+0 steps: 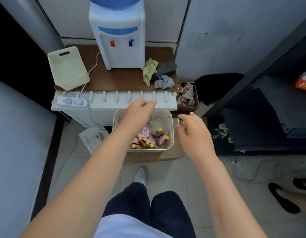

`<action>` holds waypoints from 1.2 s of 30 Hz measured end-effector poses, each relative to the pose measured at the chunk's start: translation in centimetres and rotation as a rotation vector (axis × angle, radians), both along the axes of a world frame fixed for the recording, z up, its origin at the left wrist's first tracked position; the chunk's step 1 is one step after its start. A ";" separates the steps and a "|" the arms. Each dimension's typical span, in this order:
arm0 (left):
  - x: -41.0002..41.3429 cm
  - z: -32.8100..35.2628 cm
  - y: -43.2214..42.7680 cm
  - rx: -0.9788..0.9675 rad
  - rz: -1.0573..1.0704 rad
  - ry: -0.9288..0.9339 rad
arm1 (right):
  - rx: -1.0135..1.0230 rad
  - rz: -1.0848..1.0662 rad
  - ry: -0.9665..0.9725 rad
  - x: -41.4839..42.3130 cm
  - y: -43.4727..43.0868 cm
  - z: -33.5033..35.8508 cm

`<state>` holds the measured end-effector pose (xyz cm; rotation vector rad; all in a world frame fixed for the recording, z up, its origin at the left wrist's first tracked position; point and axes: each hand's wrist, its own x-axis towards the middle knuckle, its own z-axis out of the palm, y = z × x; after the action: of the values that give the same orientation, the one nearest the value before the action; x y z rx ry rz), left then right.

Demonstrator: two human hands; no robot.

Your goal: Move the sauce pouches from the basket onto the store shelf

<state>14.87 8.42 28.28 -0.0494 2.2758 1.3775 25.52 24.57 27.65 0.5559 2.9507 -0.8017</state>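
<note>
Head view: a person stands looking down at both bare arms stretched forward over the floor.
Basket point(171, 124): pale plastic, slotted walls, at the centre of the frame, set on a flat piece of cardboard point(154, 156) on the floor.
Sauce pouches point(149, 137): a heap of red-and-white packs with yellow caps, lying in the bottom of the basket toward its 6 o'clock side.
Left hand point(137, 109): above the basket's 11 o'clock corner, fingers loosely curled and spread, holding nothing.
Right hand point(191, 130): just outside the basket's 3 o'clock wall, fingers relaxed and apart, empty; a small gold-coloured packet shows beneath it, too hidden to tell more.
Store shelf point(262, 107): dark unit at 3 o'clock, its lower level bare where visible, an orange pack at the far right edge.
Water dispenser point(118, 40): white with a blue bottle, at 12 o'clock on a brown tabletop.
Second basket point(68, 67): upturned on the tabletop at 10 o'clock.
Rags point(159, 73): crumpled beside the dispenser, at 1 o'clock.
Box of packets point(186, 95): open, just beyond the basket at 1 o'clock.
Power strip point(71, 101): on the white ledge at 10 o'clock.
</note>
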 end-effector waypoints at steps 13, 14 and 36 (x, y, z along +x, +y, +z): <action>-7.5 -28.1 5.9 -0.385 -0.306 -0.126 | 0.309 0.522 -0.401 -8.5 4.3 -26.8; -7.4 -29.7 6.1 -0.403 -0.358 -0.112 | 0.312 0.549 -0.444 -8.6 4.5 -28.1; -11.0 -38.6 9.9 -0.730 -0.794 0.327 | 0.597 0.860 -0.454 -13.3 6.5 -35.0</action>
<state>3.89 18.29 -10.30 0.7951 2.4972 0.1384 12.27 31.11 -7.35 -0.4724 2.5325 0.2596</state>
